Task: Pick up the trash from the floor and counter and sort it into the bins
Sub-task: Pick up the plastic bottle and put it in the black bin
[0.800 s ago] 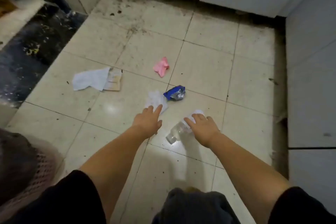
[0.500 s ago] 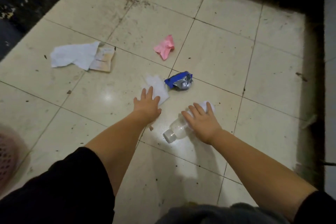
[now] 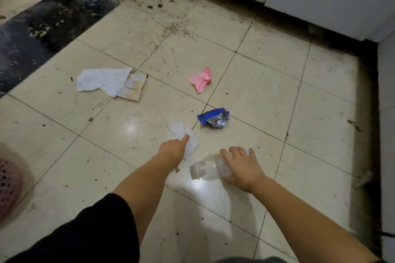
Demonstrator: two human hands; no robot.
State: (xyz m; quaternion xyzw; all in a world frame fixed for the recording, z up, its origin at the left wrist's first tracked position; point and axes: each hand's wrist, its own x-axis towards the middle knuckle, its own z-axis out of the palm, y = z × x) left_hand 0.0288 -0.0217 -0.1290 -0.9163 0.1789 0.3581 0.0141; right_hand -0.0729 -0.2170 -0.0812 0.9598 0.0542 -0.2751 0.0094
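The right hand [image 3: 242,166] lies over the clear plastic bottle [image 3: 208,167], which rests on its side on the tiled floor [image 3: 267,96], fingers curled across the barrel and the capped neck pointing away to the hand's left. Whether the thumb has closed underneath cannot be told, so the hold looks only part-made. A good lift would wrap the barrel fully before raising it, since the smooth round wall may roll or slip. The left hand [image 3: 173,148] has pinched the white tissue [image 3: 181,134] between fingertips, one corner bunched up; gathering more of the sheet would likely keep it from tearing or trailing. Just beyond the tissue grip sits the blue foil wrapper [image 3: 213,118], farther out the pink crumpled paper [image 3: 201,79], and well off to the left the white paper and card [image 3: 111,83]. The pink mesh basket [image 3: 8,186] is cut off at the frame edge; no other bin or the counter shows.
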